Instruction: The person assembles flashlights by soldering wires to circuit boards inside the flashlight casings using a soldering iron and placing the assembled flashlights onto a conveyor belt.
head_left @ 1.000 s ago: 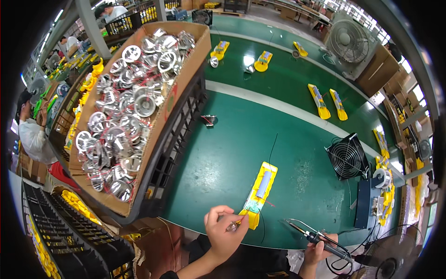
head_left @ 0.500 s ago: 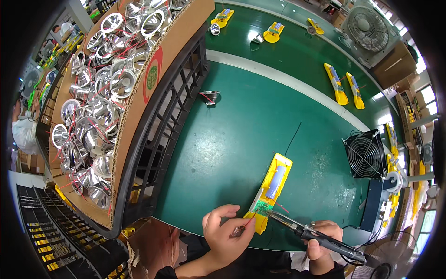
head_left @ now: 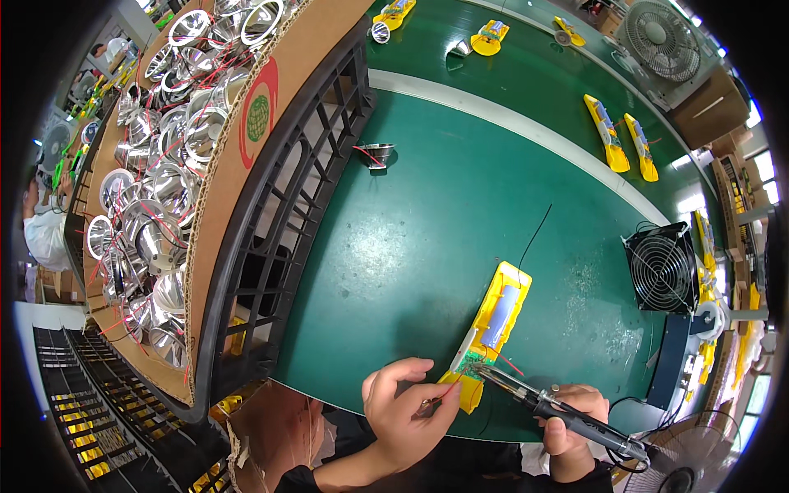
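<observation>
A yellow plastic housing (head_left: pixel 515 279) lies on the green bench, its near end by my hands. Inside it sit a bluish cylindrical battery (head_left: pixel 500 316) and a small green circuit board (head_left: pixel 468 364). My left hand (head_left: pixel 403 415) is closed in a pinch on a thin red wire (head_left: pixel 451 389), whose end runs to the board. Wrapped round the dark handle of a soldering iron (head_left: pixel 596 427) is my right hand (head_left: pixel 570 456). The iron's tip is at the board, close to the wire's end; whether they touch is too small to tell. A black wire (head_left: pixel 538 230) sticks out past the housing's far end.
To the left, a cardboard box (head_left: pixel 215 214) full of shiny reflectors with red wires stands in a black plastic crate (head_left: pixel 283 197). One loose reflector (head_left: pixel 378 154) lies beside it. A small black fan (head_left: pixel 662 267) stands at right. Several yellow housings (head_left: pixel 606 135) lie on the far green strip.
The whole view has shifted slightly. Both hands keep their grips, and the iron's tip stays at the circuit board.
</observation>
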A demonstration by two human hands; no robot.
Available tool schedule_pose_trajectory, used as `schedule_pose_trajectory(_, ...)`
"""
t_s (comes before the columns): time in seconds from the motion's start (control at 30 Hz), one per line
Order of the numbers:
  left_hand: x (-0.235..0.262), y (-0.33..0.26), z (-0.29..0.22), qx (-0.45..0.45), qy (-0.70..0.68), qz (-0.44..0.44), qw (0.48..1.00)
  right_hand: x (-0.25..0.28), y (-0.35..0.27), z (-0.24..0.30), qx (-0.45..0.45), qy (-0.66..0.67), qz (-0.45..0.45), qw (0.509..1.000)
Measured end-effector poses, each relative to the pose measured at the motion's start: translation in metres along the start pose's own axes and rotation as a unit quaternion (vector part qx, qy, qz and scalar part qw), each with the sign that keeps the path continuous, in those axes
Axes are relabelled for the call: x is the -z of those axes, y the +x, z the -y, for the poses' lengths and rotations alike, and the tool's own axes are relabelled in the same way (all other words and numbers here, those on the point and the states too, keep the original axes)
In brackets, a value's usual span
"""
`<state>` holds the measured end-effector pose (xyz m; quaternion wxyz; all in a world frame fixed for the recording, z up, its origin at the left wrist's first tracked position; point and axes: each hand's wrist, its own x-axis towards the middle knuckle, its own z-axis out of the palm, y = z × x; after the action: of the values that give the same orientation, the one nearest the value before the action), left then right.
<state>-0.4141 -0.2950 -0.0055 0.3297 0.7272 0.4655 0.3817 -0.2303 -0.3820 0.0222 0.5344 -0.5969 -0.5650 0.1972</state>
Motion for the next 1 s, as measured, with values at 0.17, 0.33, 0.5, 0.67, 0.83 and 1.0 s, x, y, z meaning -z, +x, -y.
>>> schedule_pose_trajectory(0.17,-0.0015,-0.0013,0.0003,0.001,0.006,-0.005,1.0,0.0017,-0.0017,-0.0002,0.011,-0.013,-0.015,1.0)
schedule_pose_trajectory(0.33,-0.0032,-0.0018,0.0005,-0.005,0.01,-0.012,1.0,0.0051,-0.0034,-0.0005,0.003,-0.033,0.003,0.999)
schedule_pose_trajectory(0.5,-0.0029,-0.0015,0.0002,-0.004,0.005,-0.01,1.0,0.0068,-0.0039,-0.0009,0.001,-0.04,0.014,0.999)
schedule_pose_trajectory(0.67,-0.0021,-0.0015,0.0,-0.002,0.005,-0.007,1.0,0.0066,-0.0059,-0.0023,0.024,-0.022,-0.013,0.999)
schedule_pose_trajectory(0.83,-0.0018,-0.0011,0.0005,-0.009,0.005,-0.002,1.0,0.0083,-0.0078,-0.003,0.008,-0.013,-0.022,1.0)
schedule_pose_trajectory(1.0,-0.0025,-0.001,-0.0009,0.001,0.008,-0.004,1.0,0.0071,-0.0083,-0.004,0.009,-0.026,0.004,1.0)
